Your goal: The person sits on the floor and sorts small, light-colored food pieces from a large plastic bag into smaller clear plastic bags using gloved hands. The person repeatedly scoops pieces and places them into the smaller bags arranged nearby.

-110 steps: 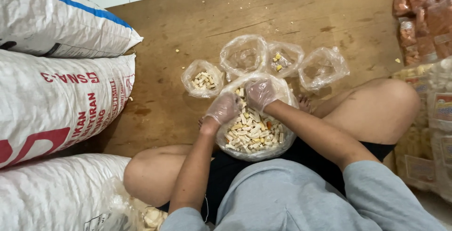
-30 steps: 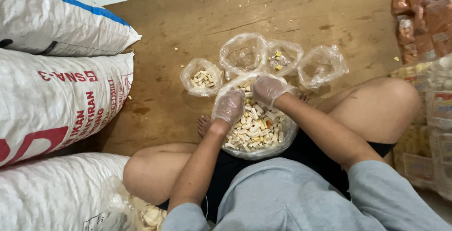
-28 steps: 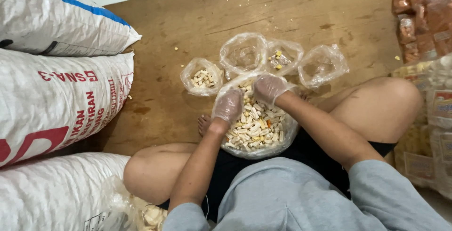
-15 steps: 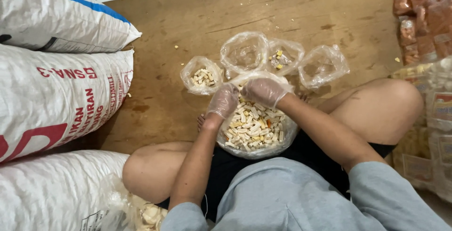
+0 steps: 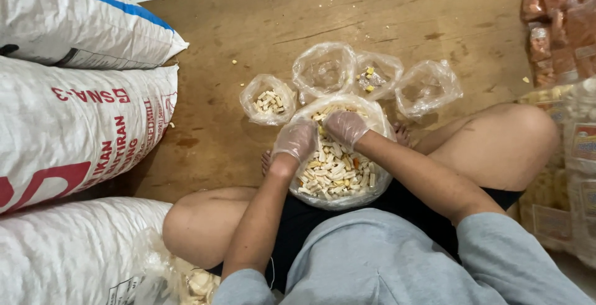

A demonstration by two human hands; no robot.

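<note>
Beside the stacked white woven sacks, the big clear plastic bag of pale snack sticks is lying in the seated person's lap, where the gloved left hand and gloved right hand, fingers loosely curled, are seemingly sorting pieces, so next calls for pinching one and reaching ahead to the small clear bags.

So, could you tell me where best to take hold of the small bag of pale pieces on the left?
Probably the small bag by its rolled-down rim, from straight above: its mouth stands open and upward, the film is limp, and pinching the wall lower down would likely squash the pieces or tip them out.
</note>
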